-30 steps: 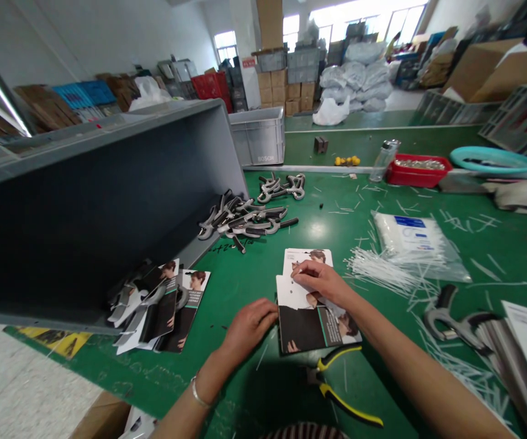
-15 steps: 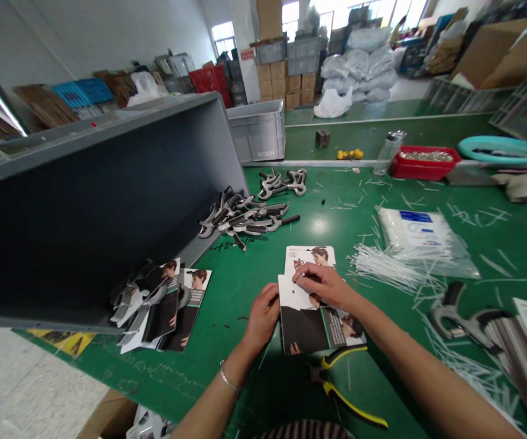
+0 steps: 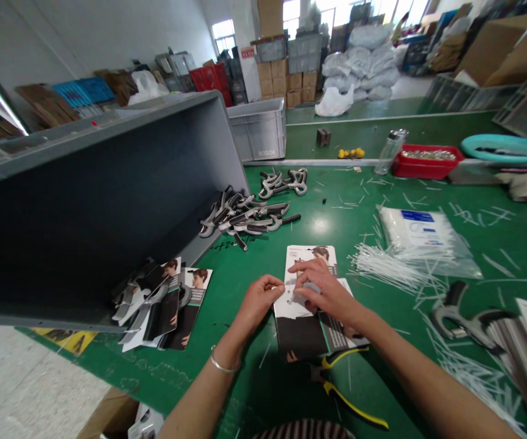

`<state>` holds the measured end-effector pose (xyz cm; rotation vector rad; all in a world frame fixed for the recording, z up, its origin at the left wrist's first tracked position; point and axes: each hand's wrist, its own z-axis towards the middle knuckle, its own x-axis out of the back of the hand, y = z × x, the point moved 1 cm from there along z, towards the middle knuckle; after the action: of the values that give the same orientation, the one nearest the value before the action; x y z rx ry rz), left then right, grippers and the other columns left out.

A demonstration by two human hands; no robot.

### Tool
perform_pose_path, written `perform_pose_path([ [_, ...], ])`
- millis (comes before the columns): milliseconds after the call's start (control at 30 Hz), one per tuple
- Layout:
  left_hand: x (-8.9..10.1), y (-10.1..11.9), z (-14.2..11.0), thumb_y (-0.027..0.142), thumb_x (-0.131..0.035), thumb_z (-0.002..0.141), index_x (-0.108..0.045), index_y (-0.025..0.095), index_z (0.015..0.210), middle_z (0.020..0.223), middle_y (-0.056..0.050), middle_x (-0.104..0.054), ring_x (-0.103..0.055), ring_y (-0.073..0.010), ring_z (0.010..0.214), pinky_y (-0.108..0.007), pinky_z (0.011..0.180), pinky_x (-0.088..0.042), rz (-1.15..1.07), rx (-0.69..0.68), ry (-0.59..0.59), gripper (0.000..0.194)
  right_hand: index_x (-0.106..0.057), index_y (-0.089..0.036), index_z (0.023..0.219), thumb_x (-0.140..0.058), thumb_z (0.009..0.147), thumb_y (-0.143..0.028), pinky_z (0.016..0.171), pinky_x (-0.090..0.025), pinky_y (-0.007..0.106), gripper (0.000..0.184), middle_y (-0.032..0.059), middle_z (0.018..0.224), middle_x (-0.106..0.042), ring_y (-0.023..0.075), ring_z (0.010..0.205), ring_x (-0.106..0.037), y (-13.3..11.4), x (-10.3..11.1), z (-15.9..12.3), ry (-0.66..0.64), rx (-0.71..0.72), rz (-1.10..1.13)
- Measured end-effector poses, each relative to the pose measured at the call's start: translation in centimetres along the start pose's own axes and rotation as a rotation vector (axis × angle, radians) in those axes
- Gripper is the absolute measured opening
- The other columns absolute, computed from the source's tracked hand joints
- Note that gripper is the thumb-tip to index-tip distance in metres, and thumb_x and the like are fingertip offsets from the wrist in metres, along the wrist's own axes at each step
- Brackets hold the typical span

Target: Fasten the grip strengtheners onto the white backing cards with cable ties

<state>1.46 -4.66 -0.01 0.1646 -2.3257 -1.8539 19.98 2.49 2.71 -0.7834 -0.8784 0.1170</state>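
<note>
My left hand [image 3: 258, 302] pinches the left edge of a white printed card [image 3: 302, 286], and my right hand [image 3: 325, 291] is closed over the same card with its fingertips on the face. The card lies on a dark printed card sheet [image 3: 302, 335] showing a person's picture. A thin white item may lie between my fingers, too small to tell. Just below the cards rest yellow-and-black handled pliers [image 3: 340, 384], touching neither hand.
A large grey bin [image 3: 84, 207] tilts at left, with carded tools [image 3: 162, 305] by its lip. Loose grey-and-black tools [image 3: 245, 216] lie on the green workbench [image 3: 245, 378]. White cable ties [image 3: 395, 268] and a plastic bag [image 3: 421, 235] lie right.
My left hand has moved up and right onto the card's edge. My right hand has closed further over the card, and the card has shifted slightly. The view has tilted a little.
</note>
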Motion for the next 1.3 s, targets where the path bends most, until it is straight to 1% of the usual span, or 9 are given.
perform_pose_path([
  [233, -0.7, -2.0, -2.3, 0.041, -0.075, 0.074, -0.055, 0.018, 0.095, 0.083, -0.002, -0.068, -0.067, -0.0156, 0.073, -0.024, 0.063, -0.05, -0.201, 0.04, 0.293, 0.037, -0.061, -0.024, 0.11, -0.05, 0.099, -0.031, 0.096, -0.041, 0.043, 0.017, 0.0074, 0.115, -0.066, 0.0248, 0.109, -0.057, 0.9, 3.6, -1.9, 0.287, -0.209, -0.153],
  [400, -0.8, -3.4, -3.4, 0.046, -0.064, 0.082, -0.054, 0.019, 0.087, 0.065, 0.003, -0.061, -0.06, -0.013, 0.047, -0.023, 0.047, -0.044, -0.03, 0.094, -0.017, 0.029, -0.064, -0.024, 0.102, -0.047, 0.1, -0.031, 0.086, -0.049, 0.036, 0.018, 0.0055, 0.1, -0.067, 0.0221, 0.095, -0.063, 2.7, -0.3, -4.4, 0.006, -0.239, 0.026],
  [467, 1.7, -2.2, -1.7, 0.046, -0.056, 0.088, -0.059, 0.018, 0.084, 0.063, 0.001, -0.061, -0.06, -0.0134, 0.05, -0.022, 0.048, -0.044, 0.179, 0.034, -0.014, 0.028, -0.065, -0.024, 0.102, -0.047, 0.1, -0.03, 0.089, -0.048, 0.038, 0.019, 0.0069, 0.101, -0.066, 0.0232, 0.098, -0.062, 3.0, -1.8, -5.0, 0.011, -0.23, 0.016],
  [600, 7.7, 1.7, 5.6, 0.04, -0.059, 0.088, -0.06, 0.019, 0.094, 0.074, -0.003, -0.065, -0.062, -0.0158, 0.056, -0.024, 0.051, -0.045, 0.452, 0.046, 0.375, 0.023, -0.065, -0.023, 0.102, -0.047, 0.099, -0.028, 0.088, -0.048, 0.039, 0.019, 0.0078, 0.1, -0.065, 0.0235, 0.096, -0.06, 2.9, -3.0, -5.4, 0.08, -0.228, -0.013],
  [733, 9.4, 3.8, 12.7, 0.027, -0.07, 0.077, -0.061, 0.014, 0.091, 0.062, -0.005, -0.063, -0.058, -0.0193, 0.049, -0.027, 0.047, -0.042, 0.428, 0.165, 0.369, 0.021, -0.065, -0.023, 0.101, -0.047, 0.099, -0.028, 0.088, -0.047, 0.039, 0.018, 0.0078, 0.098, -0.064, 0.0238, 0.097, -0.06, 2.4, -3.1, -5.3, 0.136, -0.225, -0.023],
  [833, 9.5, 4.3, 14.7, 0.015, -0.067, 0.074, -0.06, 0.014, 0.078, 0.048, -0.001, -0.054, -0.051, -0.0165, 0.041, -0.025, 0.043, -0.037, 0.353, 0.232, 0.311, 0.008, -0.065, -0.024, 0.102, -0.047, 0.099, -0.03, 0.088, -0.048, 0.038, 0.019, 0.0071, 0.1, -0.066, 0.0231, 0.096, -0.061, 2.2, -2.4, -5.7, 0.163, -0.254, 0.063],
  [1033, 9.2, 3.0, 9.2, 0.023, -0.058, 0.083, -0.06, 0.013, 0.071, 0.057, -0.003, -0.057, -0.049, -0.01, 0.044, -0.02, 0.043, -0.039, 0.054, 0.31, 0.076, 0.016, -0.056, -0.023, 0.114, -0.052, 0.097, -0.042, 0.065, -0.048, 0.029, 0.025, 0.0035, 0.088, -0.071, 0.0169, 0.072, -0.062, 0.9, 1.0, -6.4, 0.371, -0.578, 0.361],
  [1167, 4.4, 1.3, 3.1, 0.033, -0.065, 0.085, -0.067, 0.012, 0.095, 0.084, -0.007, -0.065, -0.056, -0.0095, 0.06, -0.023, 0.059, -0.049, -0.379, 0.215, -0.194, 0.024, -0.053, -0.021, 0.095, -0.053, 0.094, -0.052, 0.04, -0.028, 0.021, 0.031, 0.0021, 0.075, -0.07, 0.0079, 0.043, -0.04, -1.1, 0.8, -4.5, 0.107, -0.66, 0.763],
  [1300, -1.2, 0.6, 0.6, 0.031, -0.073, 0.083, -0.067, 0.014, 0.091, 0.079, -0.001, -0.061, -0.054, -0.008, 0.065, -0.02, 0.062, -0.045, -0.53, 0.055, -0.294, 0.02, -0.053, -0.018, 0.098, -0.054, 0.093, -0.055, 0.036, -0.022, 0.019, 0.037, 0.0058, 0.079, -0.073, 0.0047, 0.039, -0.035, -2.3, -0.4, -2.8, -0.101, -0.696, 1.012],
])
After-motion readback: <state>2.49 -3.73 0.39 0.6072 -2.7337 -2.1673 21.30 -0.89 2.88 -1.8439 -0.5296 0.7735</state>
